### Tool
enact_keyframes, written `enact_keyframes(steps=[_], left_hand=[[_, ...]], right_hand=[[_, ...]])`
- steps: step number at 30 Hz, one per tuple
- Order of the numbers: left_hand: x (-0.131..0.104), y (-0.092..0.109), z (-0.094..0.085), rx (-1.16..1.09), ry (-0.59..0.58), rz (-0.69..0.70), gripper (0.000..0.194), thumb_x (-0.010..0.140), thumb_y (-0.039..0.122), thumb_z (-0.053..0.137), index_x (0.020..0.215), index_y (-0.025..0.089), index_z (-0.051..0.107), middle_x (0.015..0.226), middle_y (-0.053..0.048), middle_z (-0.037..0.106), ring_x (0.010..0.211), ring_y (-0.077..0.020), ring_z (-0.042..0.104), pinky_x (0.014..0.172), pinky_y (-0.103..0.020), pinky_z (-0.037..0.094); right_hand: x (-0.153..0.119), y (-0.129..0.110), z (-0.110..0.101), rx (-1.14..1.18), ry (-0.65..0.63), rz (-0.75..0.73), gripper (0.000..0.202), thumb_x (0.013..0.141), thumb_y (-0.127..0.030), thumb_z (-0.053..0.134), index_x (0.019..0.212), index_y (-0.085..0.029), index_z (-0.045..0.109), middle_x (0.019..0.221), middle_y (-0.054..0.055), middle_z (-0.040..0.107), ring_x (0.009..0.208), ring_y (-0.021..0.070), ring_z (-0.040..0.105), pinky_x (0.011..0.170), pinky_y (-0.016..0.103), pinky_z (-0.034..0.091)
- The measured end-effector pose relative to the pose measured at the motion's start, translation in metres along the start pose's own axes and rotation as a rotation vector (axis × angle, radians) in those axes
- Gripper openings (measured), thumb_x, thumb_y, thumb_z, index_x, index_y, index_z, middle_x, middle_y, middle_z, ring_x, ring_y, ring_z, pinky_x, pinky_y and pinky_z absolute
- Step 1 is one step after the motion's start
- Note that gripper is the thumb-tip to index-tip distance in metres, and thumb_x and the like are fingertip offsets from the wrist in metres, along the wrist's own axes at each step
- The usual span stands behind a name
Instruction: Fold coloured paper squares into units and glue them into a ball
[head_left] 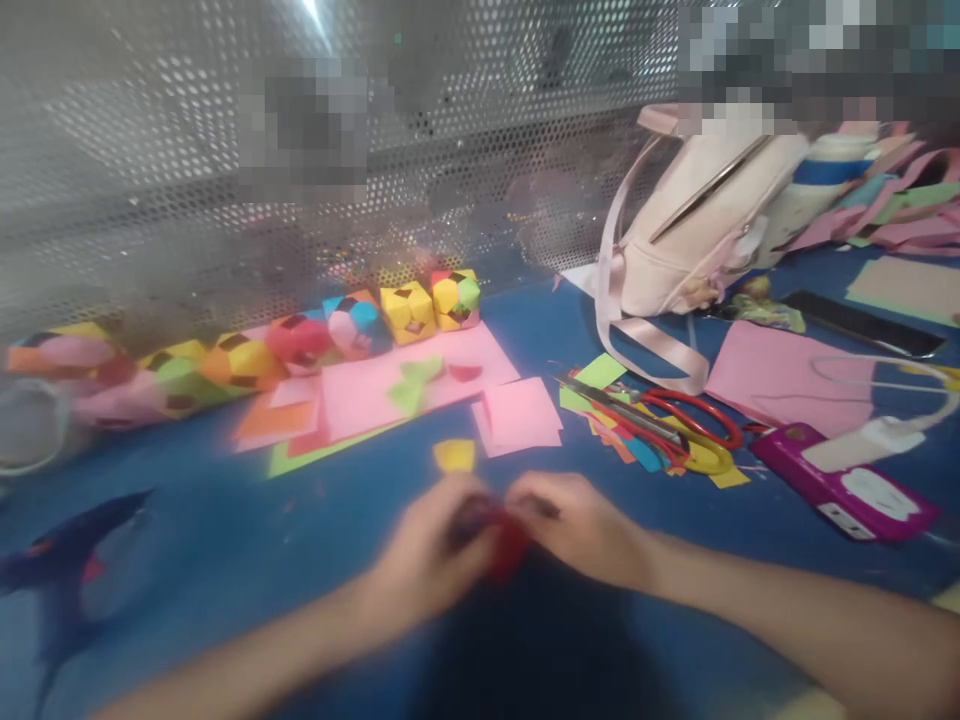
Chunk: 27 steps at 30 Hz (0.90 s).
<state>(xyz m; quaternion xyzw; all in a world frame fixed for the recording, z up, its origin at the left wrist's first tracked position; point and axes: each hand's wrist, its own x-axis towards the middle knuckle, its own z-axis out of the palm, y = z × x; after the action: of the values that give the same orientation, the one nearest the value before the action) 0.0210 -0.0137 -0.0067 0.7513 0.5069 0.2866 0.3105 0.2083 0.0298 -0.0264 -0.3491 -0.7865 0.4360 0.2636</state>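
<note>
Both hands are meeting low over the blue desk (pixel 225 560), and between them they are pinching 1 small red piece of paper (pixel 504 545). The left hand (pixel 431 555) is curling its fingers around the near side of the piece, and the right hand (pixel 577 530) is closing thumb and fingers on its far edge; each grip is clenched on the red paper, though motion blur is hiding exactly how the fingertips are sitting. Holding it from 2 sides like this is probably steadying the piece while it is being folded or pressed, just above the desk and close to the body.

Just beyond the hands, a small yellow square (pixel 454 455) is lying flat, and a stack of pink squares (pixel 519 412) is sitting a little further back, both within easy reach, likely as stock for further pieces. Behind them a large pink sheet (pixel 390 385) is lying over other coloured sheets, with a green scrap on top. Along the perforated metal wall, a row of coloured paper cubes and balls (pixel 409 312) is standing, seemingly lined up out of the working space.

To the right, red-handled scissors (pixel 686 420) are resting on paper offcuts, well apart from the hands. A pale backpack (pixel 697 240) is leaning behind them, and a purple case (pixel 847 485) is lying near the right edge.
</note>
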Motion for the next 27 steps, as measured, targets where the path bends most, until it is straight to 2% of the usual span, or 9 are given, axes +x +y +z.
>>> enact_keyframes(steps=[2, 5, 9, 12, 14, 17, 22, 24, 27], left_hand=[[0.002, 0.001, -0.011, 0.048, 0.104, 0.065, 0.01, 0.083, 0.02, 0.046, 0.09, 0.018, 0.053, 0.086, -0.004, 0.06, 0.077, -0.0139, 0.055, 0.07, -0.026, 0.045], [0.014, -0.005, -0.026, 0.195, 0.314, -0.004, 0.01, 0.084, 0.022, 0.045, 0.086, 0.017, 0.053, 0.086, -0.005, 0.058, 0.079, -0.0158, 0.054, 0.072, -0.028, 0.044], [0.03, -0.023, -0.029, 0.334, 0.24, -0.149, 0.021, 0.084, 0.032, 0.048, 0.094, 0.015, 0.057, 0.091, -0.007, 0.058, 0.084, -0.0194, 0.054, 0.075, -0.032, 0.044], [0.036, -0.035, -0.022, 0.423, 0.173, -0.083, 0.019, 0.083, 0.03, 0.051, 0.085, 0.015, 0.061, 0.083, -0.007, 0.06, 0.079, -0.0198, 0.054, 0.072, -0.033, 0.043], [0.036, -0.039, -0.018, 0.406, 0.176, -0.027, 0.018, 0.084, 0.027, 0.05, 0.077, 0.016, 0.062, 0.078, -0.006, 0.061, 0.075, -0.0186, 0.054, 0.069, -0.031, 0.042], [0.035, -0.04, -0.016, 0.301, 0.204, -0.004, 0.02, 0.085, 0.025, 0.048, 0.072, 0.016, 0.062, 0.075, -0.006, 0.061, 0.072, -0.0172, 0.055, 0.065, -0.029, 0.043], [0.033, -0.042, -0.024, 0.217, 0.211, -0.079, 0.018, 0.084, 0.025, 0.049, 0.08, 0.015, 0.064, 0.076, -0.004, 0.064, 0.071, -0.0156, 0.058, 0.064, -0.026, 0.044], [0.034, -0.045, -0.03, 0.213, 0.179, -0.099, 0.018, 0.083, 0.024, 0.049, 0.084, 0.016, 0.066, 0.08, -0.004, 0.065, 0.074, -0.0157, 0.059, 0.066, -0.025, 0.045], [0.034, -0.045, -0.039, 0.221, 0.038, -0.083, 0.02, 0.081, 0.023, 0.049, 0.087, 0.017, 0.068, 0.084, -0.003, 0.067, 0.075, -0.0156, 0.06, 0.068, -0.026, 0.046]], right_hand=[[-0.001, 0.003, -0.002, -0.028, 0.03, -0.04, 0.016, 0.085, -0.026, 0.047, 0.075, -0.019, 0.058, 0.067, 0.001, 0.061, 0.061, 0.0121, 0.054, 0.057, 0.022, 0.043], [-0.002, 0.007, -0.004, -0.071, 0.054, -0.05, 0.014, 0.085, -0.022, 0.047, 0.075, -0.019, 0.057, 0.067, 0.001, 0.06, 0.06, 0.0117, 0.054, 0.055, 0.021, 0.042], [0.0, 0.008, -0.007, -0.113, 0.064, -0.118, 0.015, 0.086, -0.019, 0.046, 0.075, -0.018, 0.056, 0.069, 0.001, 0.058, 0.062, 0.0115, 0.053, 0.056, 0.021, 0.041], [0.002, 0.01, -0.008, -0.128, 0.109, -0.217, 0.016, 0.087, -0.017, 0.045, 0.074, -0.017, 0.055, 0.071, 0.002, 0.057, 0.065, 0.0118, 0.053, 0.059, 0.022, 0.041], [0.004, 0.012, -0.009, -0.145, 0.153, -0.247, 0.015, 0.086, -0.016, 0.046, 0.074, -0.017, 0.055, 0.07, 0.002, 0.057, 0.064, 0.0117, 0.053, 0.059, 0.022, 0.041], [0.006, 0.017, -0.011, -0.187, 0.189, -0.192, 0.014, 0.084, -0.015, 0.047, 0.073, -0.017, 0.056, 0.067, 0.001, 0.057, 0.061, 0.0112, 0.052, 0.056, 0.022, 0.04], [0.008, 0.022, -0.011, -0.216, 0.191, -0.071, 0.011, 0.083, -0.016, 0.049, 0.077, -0.018, 0.059, 0.072, 0.001, 0.064, 0.062, 0.0119, 0.057, 0.057, 0.022, 0.043], [0.008, 0.021, -0.01, -0.206, 0.175, -0.076, 0.012, 0.084, -0.018, 0.049, 0.08, -0.018, 0.061, 0.076, 0.002, 0.066, 0.067, 0.0133, 0.06, 0.06, 0.023, 0.045], [0.007, 0.017, -0.008, -0.168, 0.14, -0.118, 0.014, 0.085, -0.02, 0.048, 0.084, -0.018, 0.062, 0.082, 0.004, 0.068, 0.074, 0.0145, 0.062, 0.066, 0.024, 0.048]])
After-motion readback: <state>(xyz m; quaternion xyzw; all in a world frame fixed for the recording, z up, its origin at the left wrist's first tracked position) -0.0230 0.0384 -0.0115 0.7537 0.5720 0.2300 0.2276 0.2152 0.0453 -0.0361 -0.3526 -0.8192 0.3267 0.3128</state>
